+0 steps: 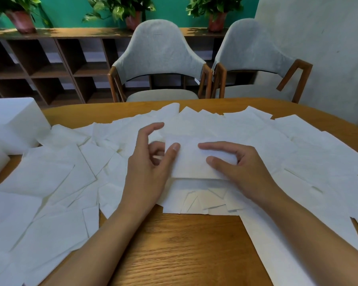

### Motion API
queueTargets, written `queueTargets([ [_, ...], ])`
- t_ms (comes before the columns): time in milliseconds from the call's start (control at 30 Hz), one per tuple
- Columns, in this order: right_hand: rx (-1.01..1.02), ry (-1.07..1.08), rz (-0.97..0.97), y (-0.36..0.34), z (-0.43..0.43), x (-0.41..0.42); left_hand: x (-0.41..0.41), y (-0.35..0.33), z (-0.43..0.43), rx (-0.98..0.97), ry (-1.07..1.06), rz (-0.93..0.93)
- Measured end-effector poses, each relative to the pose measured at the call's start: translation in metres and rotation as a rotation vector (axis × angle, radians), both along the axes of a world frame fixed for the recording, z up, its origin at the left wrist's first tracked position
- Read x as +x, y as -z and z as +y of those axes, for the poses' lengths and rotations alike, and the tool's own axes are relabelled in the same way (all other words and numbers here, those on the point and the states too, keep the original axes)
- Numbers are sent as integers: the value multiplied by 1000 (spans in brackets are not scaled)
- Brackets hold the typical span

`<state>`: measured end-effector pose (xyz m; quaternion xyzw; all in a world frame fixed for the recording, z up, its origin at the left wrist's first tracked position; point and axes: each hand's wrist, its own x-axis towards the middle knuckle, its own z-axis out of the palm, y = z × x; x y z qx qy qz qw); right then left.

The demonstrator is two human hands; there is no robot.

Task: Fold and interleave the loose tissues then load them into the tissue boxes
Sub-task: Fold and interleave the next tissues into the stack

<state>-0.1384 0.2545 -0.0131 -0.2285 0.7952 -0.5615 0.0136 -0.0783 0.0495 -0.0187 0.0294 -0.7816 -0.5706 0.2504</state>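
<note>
Folded tissue (192,162) — long axis left-right, flat.

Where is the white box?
In the head view, the white box sits at the far left end of the table. It is beside the spread-out tissues, well left of the left hand.

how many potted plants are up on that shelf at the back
3: a potted plant far left on the wooden shelf, another in the middle behind the left chair, a third further right. Others may lie outside the frame.
</note>
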Motion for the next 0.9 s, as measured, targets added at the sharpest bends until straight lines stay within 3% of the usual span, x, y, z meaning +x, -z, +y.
queueTargets([
  [133,-38,138,17,-2,9,-12,-5,10,-11,-429,-1,-69],
  [267,-84,260,15,2,11,-17,-7,20,-12,-632,105,-165],
  [767,-67,283,7,5,9,-20,-19,33,-15,-884,112,-68],
  [900,-87,310,18,5,10,-20,-18,23,-16,-862,0,40],
])
